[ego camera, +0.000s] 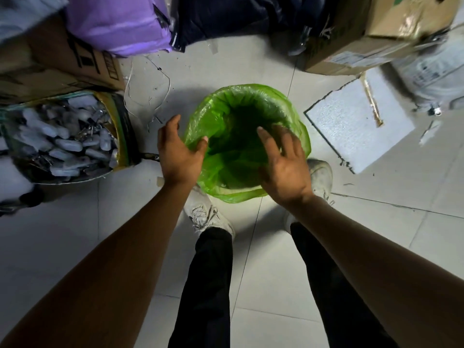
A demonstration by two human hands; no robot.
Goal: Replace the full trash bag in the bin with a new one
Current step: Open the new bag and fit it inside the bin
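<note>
A green trash bag [251, 101] lines a round bin on the tiled floor, its edge folded out over the rim so the bin itself is hidden. Inside, the bag looks dark and hollow. My left hand [179, 151] hovers at the bag's left rim with fingers relaxed and spread, the thumb close to the plastic. Over the bag's near right side my right hand [283, 162] is held palm up with loose fingers, holding nothing. Whether either hand touches the plastic is unclear.
A box of small white and metal parts [65, 139] stands left. Cardboard boxes [57, 64], a purple bundle [118, 23] and dark bags sit behind. A white foam board [356, 121] lies right. My white shoes [208, 214] stand just before the bin.
</note>
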